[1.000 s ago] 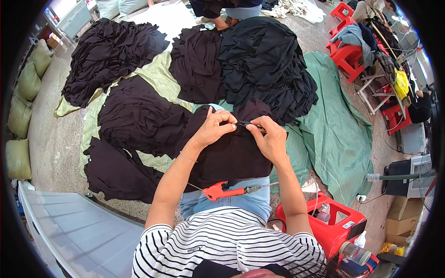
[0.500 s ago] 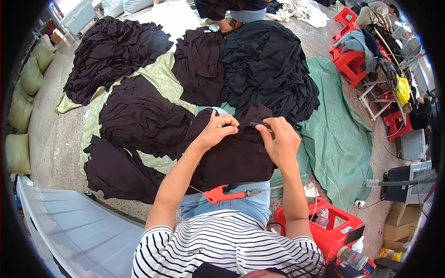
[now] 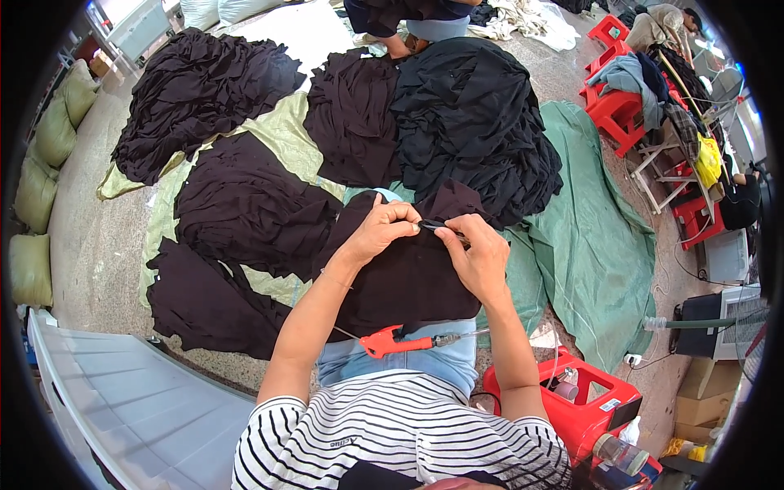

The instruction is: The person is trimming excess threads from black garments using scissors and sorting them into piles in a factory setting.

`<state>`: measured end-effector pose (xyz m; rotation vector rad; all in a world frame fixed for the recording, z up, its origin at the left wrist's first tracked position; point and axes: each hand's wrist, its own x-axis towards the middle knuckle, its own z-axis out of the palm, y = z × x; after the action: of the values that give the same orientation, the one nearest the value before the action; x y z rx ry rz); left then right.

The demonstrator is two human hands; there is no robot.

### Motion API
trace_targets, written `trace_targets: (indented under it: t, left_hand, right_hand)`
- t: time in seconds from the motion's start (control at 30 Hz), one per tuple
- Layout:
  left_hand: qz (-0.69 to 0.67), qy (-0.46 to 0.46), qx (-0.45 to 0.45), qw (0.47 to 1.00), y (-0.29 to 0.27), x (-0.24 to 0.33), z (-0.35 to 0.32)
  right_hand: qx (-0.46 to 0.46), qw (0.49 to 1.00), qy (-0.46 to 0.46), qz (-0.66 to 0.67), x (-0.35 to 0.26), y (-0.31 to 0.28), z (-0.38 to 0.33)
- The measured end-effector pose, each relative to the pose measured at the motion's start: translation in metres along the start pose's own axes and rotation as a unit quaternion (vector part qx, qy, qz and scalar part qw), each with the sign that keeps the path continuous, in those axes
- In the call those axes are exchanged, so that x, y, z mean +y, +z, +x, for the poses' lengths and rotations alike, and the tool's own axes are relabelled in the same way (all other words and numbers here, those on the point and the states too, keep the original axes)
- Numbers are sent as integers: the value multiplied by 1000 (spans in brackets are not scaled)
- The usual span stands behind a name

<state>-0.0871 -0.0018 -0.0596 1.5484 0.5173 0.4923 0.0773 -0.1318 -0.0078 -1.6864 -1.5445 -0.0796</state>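
Observation:
A dark brown garment piece (image 3: 400, 282) lies spread over my lap. My left hand (image 3: 382, 232) is closed in a pinch on a bit of this cloth near its far part. Between the thumb and fingers of my right hand (image 3: 478, 253) is a small dark pointed tool (image 3: 434, 224), which looks like thread snips. Its tip meets the cloth at my left fingertips; the exact point of contact is too small to make out. Across my thighs, below the cloth, rests a red-handled air blow gun (image 3: 392, 342) with a metal fitting and hose.
Heaps of dark brown cloth (image 3: 245, 204) and a black cloth heap (image 3: 469, 114) lie ahead on yellowish and green sheets (image 3: 592, 237). A red stool (image 3: 600, 376) stands at my right, a grey plastic bin (image 3: 147, 392) at my left. Another person (image 3: 408, 20) sits beyond the heaps.
My right hand has moved left and slightly nearer, bringing the dark tool's tip to my left fingertips. My left hand keeps its pinch in almost the same place.

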Motion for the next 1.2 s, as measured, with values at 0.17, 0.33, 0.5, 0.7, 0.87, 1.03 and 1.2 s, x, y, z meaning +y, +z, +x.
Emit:
trace_targets:
  t: [0.17, 0.33, 0.5, 0.7, 0.87, 1.03, 1.2]
  left_hand:
    - [1, 5, -2, 1000, 0, -1, 1]
    - [-13, 7, -3, 1000, -1, -2, 1]
    - [-2, 19, 11, 1000, 2, 1, 1]
    - [-26, 12, -11, 1000, -1, -4, 1]
    - [-20, 11, 5, 1000, 2, 3, 0]
    - [-19, 9, -11, 1000, -2, -1, 0]
    - [-9, 0, -26, 1000, 2, -1, 3]
  right_hand:
    - [-7, 1000, 4, 28, 1, 5, 1]
    - [-11, 1000, -24, 4, 3, 5, 3]
    - [-11, 999, -45, -8, 4, 4, 3]
    - [-11, 999, -44, -10, 7, 5, 2]
    - [-9, 999, -32, 17, 8, 8, 0]
    - [-5, 999, -43, 2, 7, 8, 0]
    - [108, 955, 152, 229, 10, 10, -12]
